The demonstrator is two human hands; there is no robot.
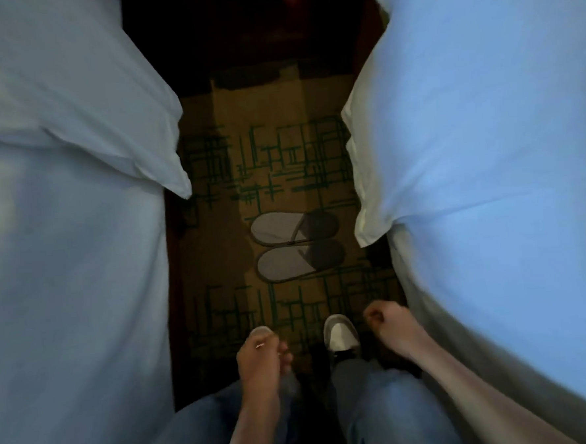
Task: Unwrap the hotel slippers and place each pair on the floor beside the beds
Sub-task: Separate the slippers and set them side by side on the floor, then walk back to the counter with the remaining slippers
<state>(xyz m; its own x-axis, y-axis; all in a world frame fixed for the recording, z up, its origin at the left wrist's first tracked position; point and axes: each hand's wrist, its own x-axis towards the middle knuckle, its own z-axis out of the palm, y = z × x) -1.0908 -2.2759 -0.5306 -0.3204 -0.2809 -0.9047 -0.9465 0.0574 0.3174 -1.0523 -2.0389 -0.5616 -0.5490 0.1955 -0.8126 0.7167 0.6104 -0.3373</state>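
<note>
Head view looks straight down a narrow aisle between two beds, the left bed [62, 236] and the right bed [485, 141], both covered in pale sheets whose corners hang into the gap. The carpet [225, 260] between them is tan with a dark green line pattern. A pair of white slippers [296, 245] lies unwrapped on it, side by side and touching, toes pointing toward the right bed, closer to that bed than to the other. Nearer the person, a light sneaker [341, 335] stands on the carpet, with blue jeans [381, 405] below it. The left hand [258, 357] hangs over the other foot, a ring on one finger, fingers curled in loosely; whether they pinch anything I cannot tell. The right hand [390, 322] hovers just beside the right bed's edge, closed into an empty fist, well short of the slippers.
</note>
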